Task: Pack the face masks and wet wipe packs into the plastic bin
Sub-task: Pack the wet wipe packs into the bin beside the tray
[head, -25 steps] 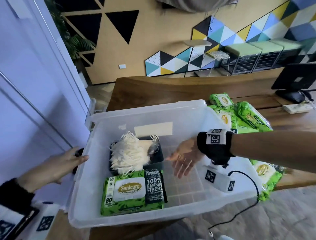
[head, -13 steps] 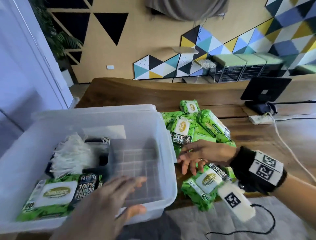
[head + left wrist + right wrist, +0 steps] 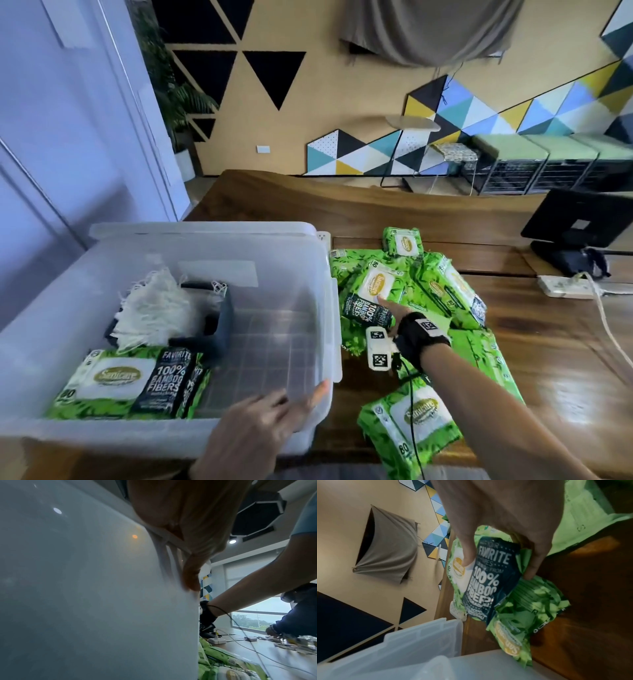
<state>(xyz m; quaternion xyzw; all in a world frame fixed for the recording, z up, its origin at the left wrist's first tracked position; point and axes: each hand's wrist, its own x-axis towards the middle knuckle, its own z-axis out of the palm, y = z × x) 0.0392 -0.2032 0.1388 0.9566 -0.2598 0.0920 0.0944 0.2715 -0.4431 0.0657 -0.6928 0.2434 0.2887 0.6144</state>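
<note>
The right hand point(image 3: 496, 520) is gripping a green wet wipe pack point(image 3: 489, 580) in the pile just beside the plastic bin point(image 3: 318, 260): the thumb is pressing on the pack's white label and the other fingers point(image 3: 534, 566) are curling round its far edge. In the head view this same pack point(image 3: 371, 301) is lying near the bin's right wall, among other wet wipe packs point(image 3: 448, 294) spread over the wooden surface point(image 3: 565, 359).

The left hand point(image 3: 260, 431) is resting on the bin's near right corner, its fingers straight and lying flat against the translucent wall; the left wrist view, mostly filled by that wall, seems to show the same.

Inside the bin, a stack of face masks point(image 3: 154, 311) with white ear loops is sitting toward the back left, and one wet wipe pack in the bin point(image 3: 133, 383) is lying flat in front of it, at the near left. A white power strip point(image 3: 565, 286) is lying on the surface to the right.
</note>
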